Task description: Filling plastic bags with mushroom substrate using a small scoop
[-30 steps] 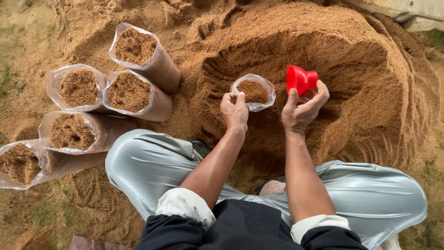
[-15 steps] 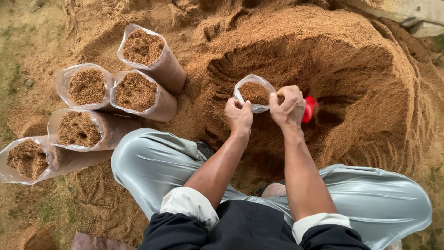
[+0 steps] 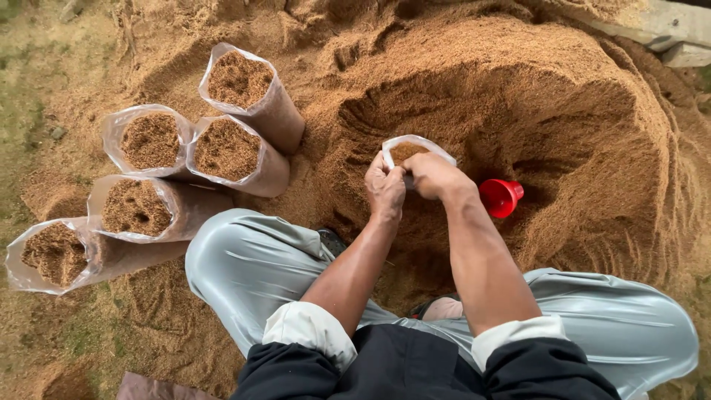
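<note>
A small clear plastic bag (image 3: 412,150), packed with brown sawdust, stands upright in the hollow of the big sawdust heap (image 3: 592,126). Both hands pinch its rim: the left hand (image 3: 384,190) grips the near-left edge, the right hand (image 3: 432,175) the near-right edge, fingers closed on plastic. A red plastic funnel (image 3: 500,197) lies just right.

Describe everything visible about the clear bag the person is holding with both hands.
The clear plastic bag is a thin, see-through sleeve with a whitish, crinkled rim. It stands upright with its mouth open, filled nearly to the top with brown sawdust-like material. The left hand and right hand grip its near rim together, covering most of the body. It sits in the hollowed front of the big sawdust pile, with a red funnel-shaped scoop lying just to its right, not touching.
</note>
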